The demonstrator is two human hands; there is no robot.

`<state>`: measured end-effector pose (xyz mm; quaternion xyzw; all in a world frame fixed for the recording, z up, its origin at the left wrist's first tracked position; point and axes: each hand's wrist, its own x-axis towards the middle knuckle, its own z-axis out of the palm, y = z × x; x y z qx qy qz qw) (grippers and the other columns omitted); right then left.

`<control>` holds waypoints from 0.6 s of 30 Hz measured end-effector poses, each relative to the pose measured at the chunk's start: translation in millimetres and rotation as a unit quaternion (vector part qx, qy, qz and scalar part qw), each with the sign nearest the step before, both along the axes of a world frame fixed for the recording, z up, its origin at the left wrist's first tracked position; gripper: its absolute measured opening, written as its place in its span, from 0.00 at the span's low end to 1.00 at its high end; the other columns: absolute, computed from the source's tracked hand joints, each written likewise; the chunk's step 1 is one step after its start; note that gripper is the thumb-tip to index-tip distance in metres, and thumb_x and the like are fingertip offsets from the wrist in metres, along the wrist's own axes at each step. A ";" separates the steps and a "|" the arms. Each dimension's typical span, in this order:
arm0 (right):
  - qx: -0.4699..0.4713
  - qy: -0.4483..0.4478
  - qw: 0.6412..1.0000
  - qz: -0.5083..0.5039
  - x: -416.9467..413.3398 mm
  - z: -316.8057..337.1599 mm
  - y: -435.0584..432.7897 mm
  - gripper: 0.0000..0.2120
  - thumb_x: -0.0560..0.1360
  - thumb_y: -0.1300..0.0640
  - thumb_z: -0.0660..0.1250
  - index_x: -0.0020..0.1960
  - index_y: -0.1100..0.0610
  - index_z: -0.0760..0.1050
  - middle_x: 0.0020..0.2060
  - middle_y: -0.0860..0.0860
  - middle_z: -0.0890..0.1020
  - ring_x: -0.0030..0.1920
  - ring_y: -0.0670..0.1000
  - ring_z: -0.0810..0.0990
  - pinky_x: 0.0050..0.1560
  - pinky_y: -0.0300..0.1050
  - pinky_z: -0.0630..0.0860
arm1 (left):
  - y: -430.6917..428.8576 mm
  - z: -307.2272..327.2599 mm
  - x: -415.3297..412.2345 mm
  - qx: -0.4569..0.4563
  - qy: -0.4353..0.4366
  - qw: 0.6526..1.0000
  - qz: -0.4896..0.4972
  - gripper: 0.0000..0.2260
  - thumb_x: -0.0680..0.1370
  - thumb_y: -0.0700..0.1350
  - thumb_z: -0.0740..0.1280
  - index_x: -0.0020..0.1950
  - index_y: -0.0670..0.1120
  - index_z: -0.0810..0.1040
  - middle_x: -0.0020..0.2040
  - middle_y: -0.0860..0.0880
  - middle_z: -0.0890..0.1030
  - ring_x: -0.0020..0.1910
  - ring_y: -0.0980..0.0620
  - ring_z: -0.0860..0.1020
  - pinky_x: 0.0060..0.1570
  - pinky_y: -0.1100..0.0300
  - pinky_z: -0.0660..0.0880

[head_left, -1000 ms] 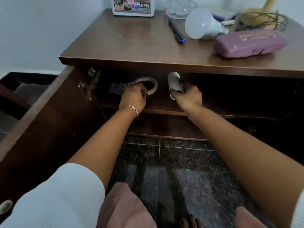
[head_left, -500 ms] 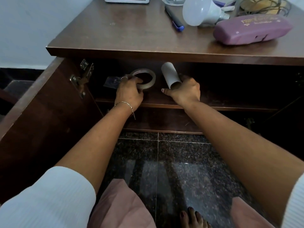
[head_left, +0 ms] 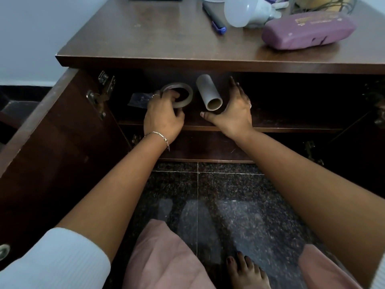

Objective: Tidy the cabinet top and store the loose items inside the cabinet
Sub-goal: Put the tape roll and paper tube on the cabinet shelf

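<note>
The tape roll (head_left: 186, 96) lies flat on the upper shelf (head_left: 291, 128) inside the open cabinet, towards the left of the opening. The left hand (head_left: 162, 116) reaches in over the shelf's near edge, its fingers curled down into the roll's hole and clamped on the near side of the ring. A thin bracelet (head_left: 158, 136) sits on that wrist. Just left of the roll, partly under the left hand's knuckles, lies a small clear plastic packet (head_left: 138, 99).

Just right of the roll, a grey cardboard tube (head_left: 208, 92) lies on its side on the same shelf, its open end facing near and slightly right. The right hand (head_left: 234, 110) is spread beside it with fingers straight and apart, holding nothing; the thumb stretches left below the tube's near end. Whether the palm touches the tube cannot be told.

The left cabinet door (head_left: 52, 142) stands swung open, with a metal hinge (head_left: 100, 97) at its far edge.

On the cabinet top (head_left: 156, 34), towards the far right, a dark pen (head_left: 214, 17) with a blue cap lies beside a white LED bulb (head_left: 241, 11). A purple spectacle case (head_left: 308, 31) sits near the bulb, and a tangle of cables (head_left: 325, 5) lies beyond the case.

Below, the speckled dark floor tiles (head_left: 229, 195) show between the forearms, and a bare foot (head_left: 245, 272) appears at the near edge.
</note>
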<state>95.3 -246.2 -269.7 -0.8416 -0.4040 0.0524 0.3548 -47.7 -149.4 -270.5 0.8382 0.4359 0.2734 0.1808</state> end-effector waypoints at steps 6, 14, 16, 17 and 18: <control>0.033 -0.011 0.999 0.015 -12.4 25.7 -46.0 0.32 0.65 0.47 0.76 0.65 0.56 0.73 0.62 0.54 0.77 0.64 0.54 0.73 0.65 0.45 0.68 | -33.9 24.2 -4.2 0.008 -0.091 0.994 -0.066 0.11 0.73 0.47 0.66 0.54 0.50 0.77 0.50 0.52 0.81 0.50 0.53 0.79 0.53 0.53 0.76; 0.000 0.016 0.999 -0.028 1.2 108.7 -90.8 0.11 0.66 0.42 0.73 0.41 0.48 0.80 0.38 0.42 0.84 0.42 0.41 0.82 0.50 0.46 0.80 | -69.3 107.1 3.0 -0.018 -0.155 0.981 -0.111 0.08 0.70 0.58 0.64 0.35 0.56 0.74 0.31 0.59 0.77 0.32 0.61 0.76 0.34 0.63 0.73; 0.015 0.003 0.999 -0.047 2.9 127.0 -96.4 0.13 0.65 0.40 0.73 0.37 0.49 0.79 0.35 0.42 0.83 0.40 0.41 0.82 0.48 0.46 0.80 | -69.7 127.5 10.8 -0.024 -0.156 0.981 -0.117 0.08 0.71 0.56 0.65 0.34 0.56 0.73 0.31 0.58 0.77 0.31 0.60 0.75 0.35 0.62 0.72; 0.022 -0.007 0.998 -0.055 3.6 135.2 -99.2 0.13 0.65 0.39 0.73 0.37 0.49 0.79 0.35 0.42 0.83 0.40 0.41 0.82 0.47 0.46 0.80 | -69.5 135.8 14.8 -0.033 -0.158 0.980 -0.118 0.07 0.71 0.54 0.66 0.34 0.56 0.74 0.30 0.58 0.77 0.31 0.60 0.75 0.35 0.62 0.72; 0.027 -0.018 0.997 -0.064 4.9 143.4 -102.0 0.14 0.65 0.39 0.72 0.37 0.49 0.79 0.34 0.41 0.83 0.40 0.41 0.82 0.47 0.45 0.80 | -69.1 142.6 18.8 -0.041 -0.162 0.979 -0.119 0.07 0.72 0.53 0.67 0.34 0.56 0.74 0.31 0.58 0.77 0.31 0.61 0.75 0.35 0.61 0.73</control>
